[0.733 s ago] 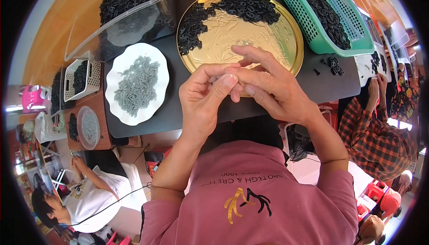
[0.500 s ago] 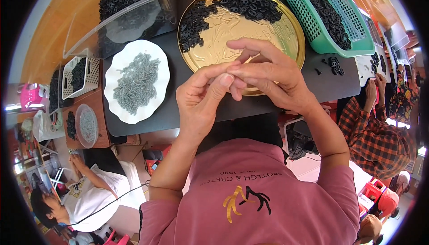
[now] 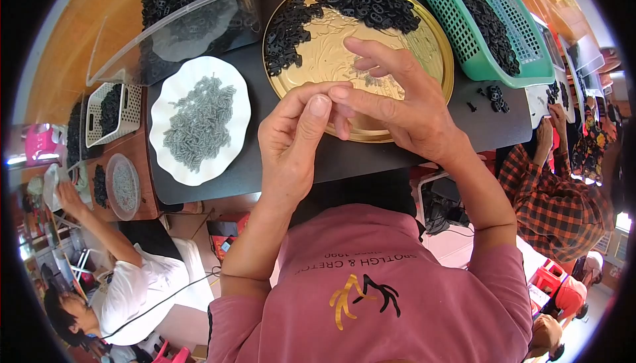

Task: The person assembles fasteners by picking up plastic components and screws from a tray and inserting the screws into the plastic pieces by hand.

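My left hand (image 3: 289,141) is closed, its thumb and forefinger pinched together above the near edge of the round gold tray (image 3: 331,51). Against those fingertips my right hand (image 3: 419,108) presses its own, with another of its fingers raised away. Whatever the fingertips hold is hidden or too small to make out. Small black plastic pieces with holes (image 3: 374,8) are heaped along the tray's far and left sides. Left of my hands, a white wavy-rimmed plate (image 3: 240,101) bears a pile of thin silvery-grey metal pieces (image 3: 202,124).
A green perforated basket (image 3: 464,38) of black pieces stands at far right, a clear bin (image 3: 192,25) of them at far left. Loose black parts (image 3: 495,98) lie right of the tray. Co-workers sit on both sides, one in white (image 3: 149,277), another in checked cloth (image 3: 556,197).
My fingertips have shifted slightly left, and my right hand's raised finger has spread farther from the others. The co-worker at left has stretched an arm forward to a pale object.
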Demonstrator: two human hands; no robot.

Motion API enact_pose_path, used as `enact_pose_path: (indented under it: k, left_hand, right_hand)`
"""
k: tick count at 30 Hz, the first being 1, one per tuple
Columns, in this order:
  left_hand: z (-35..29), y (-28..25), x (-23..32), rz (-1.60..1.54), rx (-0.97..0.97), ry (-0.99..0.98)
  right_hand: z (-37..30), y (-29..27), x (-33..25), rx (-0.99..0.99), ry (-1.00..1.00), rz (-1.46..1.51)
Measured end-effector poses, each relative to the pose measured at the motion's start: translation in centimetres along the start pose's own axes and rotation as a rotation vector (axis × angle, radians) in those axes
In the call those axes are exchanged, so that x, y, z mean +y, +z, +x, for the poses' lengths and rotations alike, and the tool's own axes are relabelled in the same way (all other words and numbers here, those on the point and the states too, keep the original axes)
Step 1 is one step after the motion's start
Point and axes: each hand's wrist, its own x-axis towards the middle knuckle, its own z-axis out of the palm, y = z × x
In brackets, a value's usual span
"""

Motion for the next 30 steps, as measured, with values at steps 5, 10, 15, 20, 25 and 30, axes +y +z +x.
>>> enact_pose_path:
  k: [5, 10, 15, 20, 25, 30]
  left_hand:
    - [0.0, 0.0, -0.1, -0.011, 0.012, -0.013]
    - [0.3, 0.5, 0.1, -0.044, 0.025, -0.01]
    - [0.2, 1.2, 0.1, -0.027, 0.081, -0.028]
    - [0.4, 1.2, 0.0, 0.0, 0.094, -0.037]
    - [0.3, 1.0, -0.4, -0.032, 0.062, -0.042]
    - [0.4, 1.1, -0.6, -0.049, 0.031, -0.01]
  right_hand:
    - [-0.1, 0.2, -0.1, -0.012, 0.023, 0.059]
    - [-0.4, 0.2, -1.2, -0.032, 0.168, 0.271]
    - [-0.1, 0.2, -1.7, -0.048, 0.192, 0.263]
    - [-0.4, 0.3, -1.9, -0.037, 0.259, 0.266]
    - [-0.6, 0.1, -2.0, -0.036, 0.364, 0.468]
    - [-0.7, -0.2, -2.0, -0.045, 0.425, 0.612]
